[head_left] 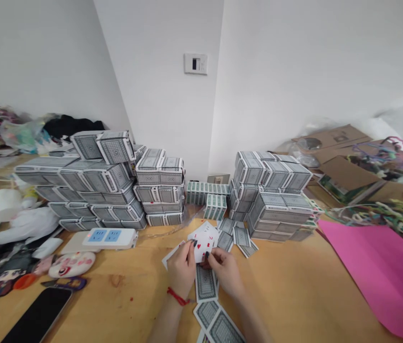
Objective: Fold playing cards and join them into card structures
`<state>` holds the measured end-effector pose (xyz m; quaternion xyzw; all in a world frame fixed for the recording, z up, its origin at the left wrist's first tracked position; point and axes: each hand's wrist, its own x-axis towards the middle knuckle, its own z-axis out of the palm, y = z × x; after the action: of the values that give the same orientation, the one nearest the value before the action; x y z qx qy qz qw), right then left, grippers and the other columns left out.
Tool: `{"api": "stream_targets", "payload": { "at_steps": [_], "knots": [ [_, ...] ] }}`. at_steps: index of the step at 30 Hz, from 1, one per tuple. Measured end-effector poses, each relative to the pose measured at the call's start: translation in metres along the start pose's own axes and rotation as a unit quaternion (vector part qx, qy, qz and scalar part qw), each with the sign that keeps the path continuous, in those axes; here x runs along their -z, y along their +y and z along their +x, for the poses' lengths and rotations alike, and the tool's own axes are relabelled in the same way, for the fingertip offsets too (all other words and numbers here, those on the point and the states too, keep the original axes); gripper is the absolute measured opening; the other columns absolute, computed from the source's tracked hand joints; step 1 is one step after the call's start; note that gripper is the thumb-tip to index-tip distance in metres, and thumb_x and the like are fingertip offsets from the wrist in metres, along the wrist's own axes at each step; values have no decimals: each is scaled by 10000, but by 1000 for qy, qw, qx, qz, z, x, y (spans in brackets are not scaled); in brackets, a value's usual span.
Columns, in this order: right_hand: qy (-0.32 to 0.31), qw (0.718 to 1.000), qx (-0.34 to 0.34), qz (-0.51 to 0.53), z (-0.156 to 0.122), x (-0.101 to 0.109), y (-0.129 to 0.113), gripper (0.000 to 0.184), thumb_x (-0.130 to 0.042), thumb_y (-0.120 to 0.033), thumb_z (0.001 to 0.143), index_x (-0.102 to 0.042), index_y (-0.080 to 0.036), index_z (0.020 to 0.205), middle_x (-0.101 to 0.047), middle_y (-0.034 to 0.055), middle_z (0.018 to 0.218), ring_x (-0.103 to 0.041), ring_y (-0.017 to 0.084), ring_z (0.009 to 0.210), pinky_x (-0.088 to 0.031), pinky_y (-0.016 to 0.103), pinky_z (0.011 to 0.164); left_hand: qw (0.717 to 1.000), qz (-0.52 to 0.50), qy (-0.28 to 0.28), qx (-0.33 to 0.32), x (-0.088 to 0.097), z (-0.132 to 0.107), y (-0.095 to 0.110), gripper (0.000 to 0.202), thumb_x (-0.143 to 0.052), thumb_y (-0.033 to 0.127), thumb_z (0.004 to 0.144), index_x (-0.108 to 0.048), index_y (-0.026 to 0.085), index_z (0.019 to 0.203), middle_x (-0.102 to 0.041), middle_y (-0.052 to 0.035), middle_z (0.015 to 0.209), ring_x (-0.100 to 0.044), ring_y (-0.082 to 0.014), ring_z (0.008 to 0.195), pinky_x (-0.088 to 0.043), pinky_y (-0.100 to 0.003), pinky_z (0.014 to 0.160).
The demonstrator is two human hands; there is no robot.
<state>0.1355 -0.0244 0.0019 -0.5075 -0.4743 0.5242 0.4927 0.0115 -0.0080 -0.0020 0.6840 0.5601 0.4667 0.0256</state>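
A playing card, a two of hearts (203,247), faces up between my hands. My left hand (182,263) pinches its left edge between thumb and finger. At its lower right edge, my right hand (224,267) closes thumb and fingers on the card. Loose cards (206,285) with grey patterned backs lie beneath and in front of my hands, and more grey-backed cards (241,237) lie behind to the right. Cubes folded from cards are stacked in a left block (97,178), a middle block (160,183) and a right block (276,190).
Boxed card decks (216,206) stand between the stacks. On the left are a power strip (110,238), a phone (38,317), a purple utility knife (68,283) and a white patterned case (72,264). A pink sheet (369,276) and cardboard boxes (347,176) lie on the right.
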Motion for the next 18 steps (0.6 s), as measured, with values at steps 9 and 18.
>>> {"api": "stream_targets", "payload": {
  "at_steps": [9, 18],
  "knots": [
    [107, 987, 32, -113, -3, -7, 1, 201, -475, -321, 707, -520, -175, 578, -561, 1, 535, -502, 141, 507, -361, 219, 457, 999, 30, 4, -43, -2, -4, 6, 262, -369, 264, 821, -616, 177, 821, -675, -64, 709, -622, -145, 647, -455, -228, 619],
    [91, 991, 44, -88, -3, -6, -1, 175, -475, -303, 712, -509, -182, 592, -534, -5, 535, -490, 140, 512, -371, 223, 471, 999, 26, 6, -34, -3, -2, 3, 278, -358, 281, 823, -613, 173, 797, -669, -59, 664, -619, -140, 595, -448, -218, 569]
  ]
}}
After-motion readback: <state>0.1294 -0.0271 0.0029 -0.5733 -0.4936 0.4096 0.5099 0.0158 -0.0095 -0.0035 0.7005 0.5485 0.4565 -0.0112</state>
